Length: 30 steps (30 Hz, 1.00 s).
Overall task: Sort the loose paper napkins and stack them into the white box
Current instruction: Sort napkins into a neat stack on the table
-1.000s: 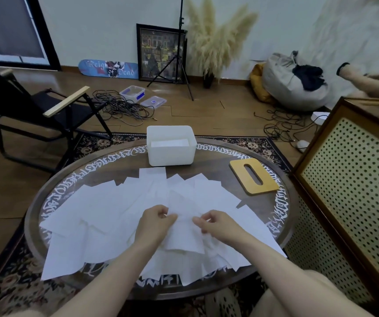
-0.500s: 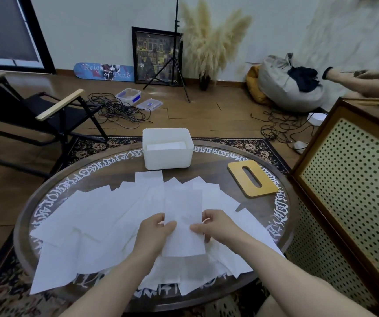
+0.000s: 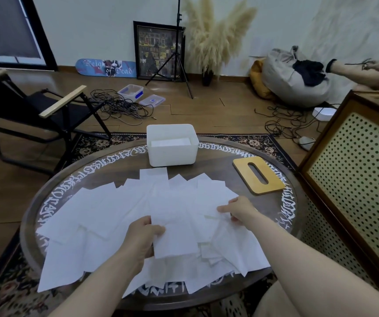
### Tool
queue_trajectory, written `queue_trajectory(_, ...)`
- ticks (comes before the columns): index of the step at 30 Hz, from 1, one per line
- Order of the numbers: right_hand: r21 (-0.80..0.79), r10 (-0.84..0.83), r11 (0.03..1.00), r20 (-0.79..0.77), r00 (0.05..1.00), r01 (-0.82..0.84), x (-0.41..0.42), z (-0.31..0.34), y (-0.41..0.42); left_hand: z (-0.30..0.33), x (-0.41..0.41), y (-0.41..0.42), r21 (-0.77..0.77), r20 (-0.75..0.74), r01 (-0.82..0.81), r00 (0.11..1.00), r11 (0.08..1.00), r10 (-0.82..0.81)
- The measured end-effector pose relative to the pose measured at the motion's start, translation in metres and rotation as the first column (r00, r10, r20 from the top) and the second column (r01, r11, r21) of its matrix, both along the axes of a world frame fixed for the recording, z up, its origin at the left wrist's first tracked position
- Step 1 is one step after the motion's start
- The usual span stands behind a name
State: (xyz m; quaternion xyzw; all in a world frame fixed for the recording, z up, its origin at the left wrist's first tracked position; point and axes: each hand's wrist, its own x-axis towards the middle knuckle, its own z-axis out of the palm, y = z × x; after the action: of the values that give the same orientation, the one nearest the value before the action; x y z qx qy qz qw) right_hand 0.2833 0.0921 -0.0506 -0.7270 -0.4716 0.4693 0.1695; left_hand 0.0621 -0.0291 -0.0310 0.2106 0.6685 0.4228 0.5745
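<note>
Several loose white paper napkins (image 3: pixel 106 216) lie spread in overlapping layers over the near half of the round table (image 3: pixel 273 227). My left hand (image 3: pixel 141 236) pinches one napkin (image 3: pixel 174 234) by its left edge and holds it just above the pile. To its right, my right hand (image 3: pixel 237 211) pinches the corner of another napkin (image 3: pixel 209 200) that lies in the pile. The white box (image 3: pixel 172 154) stands at the table's far edge, with a few napkins lying flat inside.
A wooden lid with a slot (image 3: pixel 258 175) lies right of the box. A perforated cabinet (image 3: pixel 353 170) stands close on the right, a black chair (image 3: pixel 28 110) to the far left. Another person's arm (image 3: pixel 364 74) reaches in at upper right. Cables lie on the floor.
Both hands held one napkin together before. My right hand has let go and moved right and further away to another napkin, while my left hand keeps the first one.
</note>
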Motion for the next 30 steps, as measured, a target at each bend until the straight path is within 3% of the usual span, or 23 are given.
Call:
queue_trajectory(6, 0.073, -0.016, 0.997, 0.091, 0.996, 0.009, -0.006, -0.007, 0.006, -0.004, -0.004, -0.003, -0.099, 0.021, 0.04, 0.999, 0.994, -0.038)
queue_trajectory(16, 0.117, -0.052, 0.992, 0.073, 0.996, 0.043, 0.0, -0.002, -0.002, -0.005, -0.006, -0.008, -0.022, -0.07, 0.028, 0.997, 0.999, -0.03)
queue_trajectory(23, 0.14, -0.051, 0.987, -0.191, 0.98, 0.079, -0.005, 0.021, -0.02, -0.009, -0.004, -0.005, -0.059, -0.065, 0.018, 0.998, 0.998, -0.022)
queue_trajectory(30, 0.026, 0.166, 0.985, -0.354, 0.92, -0.168, -0.029, 0.026, -0.061, -0.015, 0.0, 0.0, -0.079, 0.008, -0.027, 1.0, 0.996, 0.028)
